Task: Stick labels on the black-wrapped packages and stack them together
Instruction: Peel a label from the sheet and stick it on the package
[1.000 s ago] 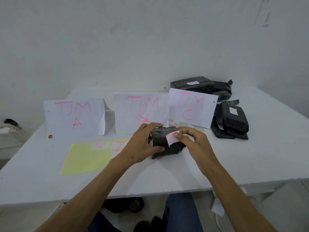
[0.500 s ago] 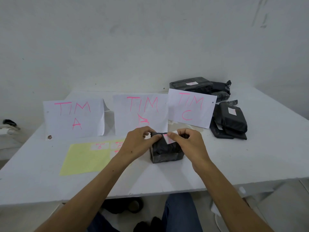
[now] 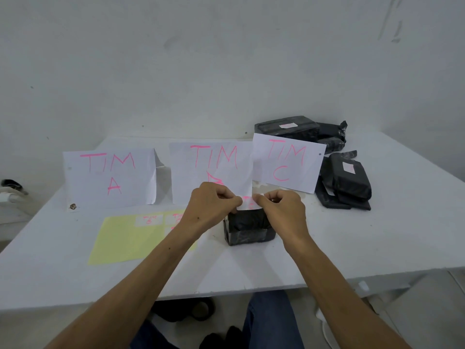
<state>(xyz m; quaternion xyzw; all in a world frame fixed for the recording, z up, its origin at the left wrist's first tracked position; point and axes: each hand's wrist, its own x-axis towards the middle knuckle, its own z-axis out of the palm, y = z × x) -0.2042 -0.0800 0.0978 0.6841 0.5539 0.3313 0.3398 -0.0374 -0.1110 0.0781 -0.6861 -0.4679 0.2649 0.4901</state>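
Observation:
A small black-wrapped package (image 3: 247,229) stands on the white table (image 3: 377,235) in front of me. Both hands pinch a small white label (image 3: 249,204) with pink writing, held flat across the package's top edge. My left hand (image 3: 214,205) grips the label's left end and my right hand (image 3: 279,207) grips its right end. To the right lie two groups of labelled black packages: one stack (image 3: 347,182) beside the "TIM C" sign and another (image 3: 299,128) at the back near the wall.
Three folded paper signs stand in a row: "TIM A" (image 3: 110,176), "TIM B" (image 3: 214,165), "TIM C" (image 3: 286,162). A yellow label sheet (image 3: 125,240) with a few white labels lies at front left. The table's near edge runs just below my forearms.
The package has been set down upright. My left hand left the package's side and took the label's left end. Both hands now hold the label over the top.

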